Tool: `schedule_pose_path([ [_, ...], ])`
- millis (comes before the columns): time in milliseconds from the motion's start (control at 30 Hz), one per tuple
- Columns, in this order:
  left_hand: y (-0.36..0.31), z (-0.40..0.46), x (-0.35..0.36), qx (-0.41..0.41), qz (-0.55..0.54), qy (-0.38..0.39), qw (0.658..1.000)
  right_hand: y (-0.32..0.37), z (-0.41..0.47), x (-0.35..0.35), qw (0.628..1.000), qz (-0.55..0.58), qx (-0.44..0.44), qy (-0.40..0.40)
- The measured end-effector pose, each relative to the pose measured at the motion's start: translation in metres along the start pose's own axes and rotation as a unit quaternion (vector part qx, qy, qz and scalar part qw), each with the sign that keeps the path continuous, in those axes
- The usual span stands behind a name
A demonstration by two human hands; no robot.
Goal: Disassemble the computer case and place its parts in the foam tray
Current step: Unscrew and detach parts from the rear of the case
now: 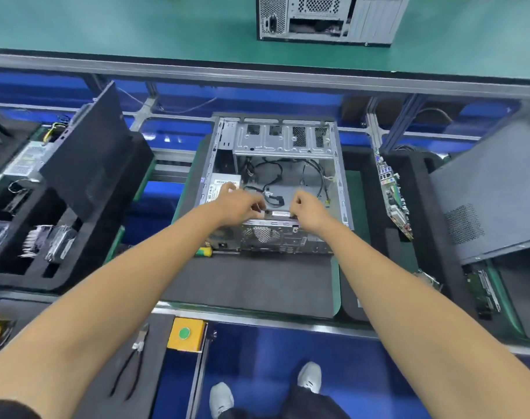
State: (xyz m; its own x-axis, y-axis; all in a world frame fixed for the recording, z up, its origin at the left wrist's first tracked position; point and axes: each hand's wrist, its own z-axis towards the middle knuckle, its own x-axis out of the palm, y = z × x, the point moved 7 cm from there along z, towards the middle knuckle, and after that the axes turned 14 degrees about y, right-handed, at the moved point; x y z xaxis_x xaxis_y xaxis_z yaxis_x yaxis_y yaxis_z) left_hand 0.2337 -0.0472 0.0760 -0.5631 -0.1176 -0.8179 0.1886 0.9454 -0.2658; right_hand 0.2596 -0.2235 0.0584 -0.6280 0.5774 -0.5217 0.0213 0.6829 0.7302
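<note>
Both hands (242, 205) (310, 208) inside open, gutted computer case (276, 152).

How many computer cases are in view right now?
2: the open grey metal computer case on the dark mat under both hands, and a second grey case standing on the far green bench. Others may sit outside the view.

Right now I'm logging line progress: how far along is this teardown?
Done: computer case lies open, motherboard in the right foam tray. In hand: left hand and right hand pinch something small at the case's near edge. Left: cables and power supply remain inside.
</note>
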Motion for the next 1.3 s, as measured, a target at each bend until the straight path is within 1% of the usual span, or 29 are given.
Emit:
schedule_pose_path([
  [67,-0.004,0.003,-0.004,0.02,-0.051,-0.012,0.998,-0.002,-0.007,-0.008,0.998,0.053,-0.025,-0.032],
  [167,-0.017,0.006,-0.007,0.058,-0.131,0.021,0.989,0.0,-0.019,-0.018,0.987,0.134,-0.065,-0.059],
  [233,-0.029,0.003,-0.014,0.096,-0.18,0.045,0.978,0.002,-0.029,-0.027,0.972,0.199,-0.093,-0.081],
  [300,-0.04,-0.003,-0.023,0.137,-0.24,0.041,0.96,0.006,-0.042,-0.039,0.961,0.226,-0.123,-0.102],
  [400,-0.058,-0.007,-0.04,0.176,-0.352,-0.019,0.919,0.014,-0.064,-0.063,0.953,0.211,-0.172,-0.133],
  [500,-0.087,0.002,-0.054,0.16,-0.411,-0.121,0.889,0.008,-0.085,-0.086,0.938,0.207,-0.208,-0.186],
  [533,-0.1,0.008,-0.057,0.16,-0.428,-0.141,0.878,0.003,-0.091,-0.092,0.931,0.212,-0.211,-0.208],
  [567,-0.115,0.016,-0.058,0.165,-0.454,-0.146,0.863,-0.005,-0.097,-0.097,0.926,0.222,-0.208,-0.226],
  [600,-0.131,0.025,-0.057,0.173,-0.486,-0.14,0.845,-0.015,-0.103,-0.1,0.922,0.231,-0.201,-0.237],
  [633,-0.149,0.035,-0.056,0.179,-0.506,-0.132,0.833,-0.028,-0.108,-0.104,0.921,0.237,-0.193,-0.243],
  [667,-0.167,0.043,-0.056,0.182,-0.506,-0.128,0.834,-0.044,-0.112,-0.108,0.921,0.241,-0.18,-0.248],
  [767,-0.216,0.063,-0.052,0.183,-0.391,-0.123,0.894,-0.094,-0.125,-0.118,0.915,0.265,-0.161,-0.258],
  [867,-0.253,0.088,-0.042,0.206,-0.337,-0.115,0.911,-0.135,-0.139,-0.127,0.913,0.247,-0.151,-0.288],
  [900,-0.265,0.096,-0.038,0.219,-0.32,-0.121,0.914,-0.152,-0.143,-0.129,0.905,0.26,-0.146,-0.303],
  [967,-0.291,0.105,-0.027,0.239,-0.269,-0.133,0.924,-0.194,-0.151,-0.128,0.876,0.326,-0.098,-0.342],
  [1000,-0.304,0.109,-0.019,0.244,-0.245,-0.13,0.929,-0.216,-0.156,-0.127,0.868,0.334,-0.052,-0.363],
  [1033,-0.317,0.116,-0.009,0.248,-0.227,-0.121,0.934,-0.237,-0.16,-0.125,0.873,0.312,0.008,-0.375],
  [1067,-0.329,0.125,0.003,0.247,-0.214,-0.104,0.939,-0.257,-0.164,-0.123,0.891,0.256,0.084,-0.366],
  [1100,-0.339,0.134,0.017,0.239,-0.208,-0.083,0.945,-0.275,-0.165,-0.118,0.913,0.182,0.154,-0.331],
  [1133,-0.348,0.142,0.029,0.229,-0.205,-0.063,0.949,-0.29,-0.165,-0.111,0.932,0.116,0.206,-0.273],
  [1167,-0.356,0.151,0.041,0.219,-0.204,-0.046,0.953,-0.304,-0.165,-0.102,0.947,0.069,0.24,-0.204],
  [1233,-0.368,0.165,0.06,0.208,-0.197,-0.022,0.958,-0.321,-0.166,-0.085,0.96,0.017,0.269,-0.076],
  [1267,-0.372,0.172,0.067,0.195,-0.199,-0.011,0.96,-0.325,-0.166,-0.079,0.963,-0.002,0.268,-0.037],
  [1300,-0.376,0.179,0.073,0.182,-0.209,0.001,0.961,-0.329,-0.166,-0.076,0.965,-0.017,0.26,-0.023],
])
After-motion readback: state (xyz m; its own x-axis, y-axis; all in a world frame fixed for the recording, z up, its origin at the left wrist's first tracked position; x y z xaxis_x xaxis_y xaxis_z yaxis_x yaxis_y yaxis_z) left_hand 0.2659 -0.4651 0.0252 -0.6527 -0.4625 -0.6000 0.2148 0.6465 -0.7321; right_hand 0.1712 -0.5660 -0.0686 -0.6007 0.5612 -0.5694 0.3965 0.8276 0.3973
